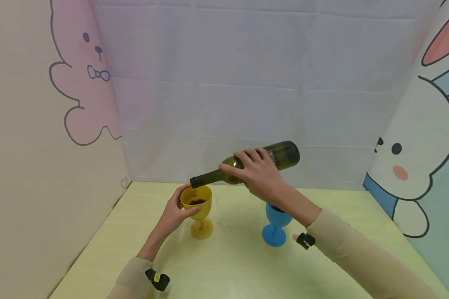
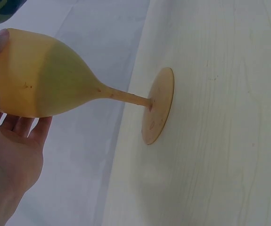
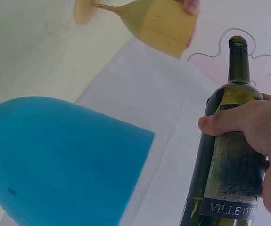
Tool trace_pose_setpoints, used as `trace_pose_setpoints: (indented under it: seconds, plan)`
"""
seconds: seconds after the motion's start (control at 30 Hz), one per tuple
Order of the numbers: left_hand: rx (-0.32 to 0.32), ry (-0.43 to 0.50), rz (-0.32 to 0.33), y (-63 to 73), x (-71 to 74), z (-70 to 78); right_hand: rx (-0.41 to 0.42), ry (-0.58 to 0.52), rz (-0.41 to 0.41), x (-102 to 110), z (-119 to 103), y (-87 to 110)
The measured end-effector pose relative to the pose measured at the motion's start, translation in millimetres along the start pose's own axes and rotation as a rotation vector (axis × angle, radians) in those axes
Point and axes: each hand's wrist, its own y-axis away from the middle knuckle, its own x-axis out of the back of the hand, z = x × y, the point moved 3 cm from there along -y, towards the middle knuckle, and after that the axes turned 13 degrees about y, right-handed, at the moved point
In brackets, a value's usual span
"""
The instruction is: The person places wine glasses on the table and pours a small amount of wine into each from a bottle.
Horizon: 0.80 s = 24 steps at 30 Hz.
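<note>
My left hand grips the bowl of a yellow goblet, thumb on the near side and fingers behind. Dark liquid shows inside it, and its foot rests on the table in the left wrist view. In my right hand is a green glass wine bottle, gripped around its body and tilted down to the left. The bottle's mouth is just above the goblet's rim. A blue goblet stands under my right forearm, partly hidden, with dark liquid inside. Its bowl looms large in the right wrist view.
The pale yellow table reaches back to a white cloth wall. Side walls carry a pink bear drawing on the left and a white rabbit drawing on the right. Each sleeve has a small black wrist camera.
</note>
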Motion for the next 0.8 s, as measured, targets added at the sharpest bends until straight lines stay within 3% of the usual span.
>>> trace_pose_setpoints:
  seconds: [0.47,0.7,0.8]
  plan:
    - [-0.002,-0.001,-0.002,-0.8,-0.4,0.0,-0.202,-0.182,0.059,18.0,33.6,17.6]
    - [-0.009,-0.002,0.02,-10.1,8.3,-26.0,-0.329,-0.298,0.047,25.2,51.9,29.7]
    - [-0.02,-0.001,0.024,-10.9,9.7,-29.8,-0.392,-0.367,0.038,24.9,59.3,36.6]
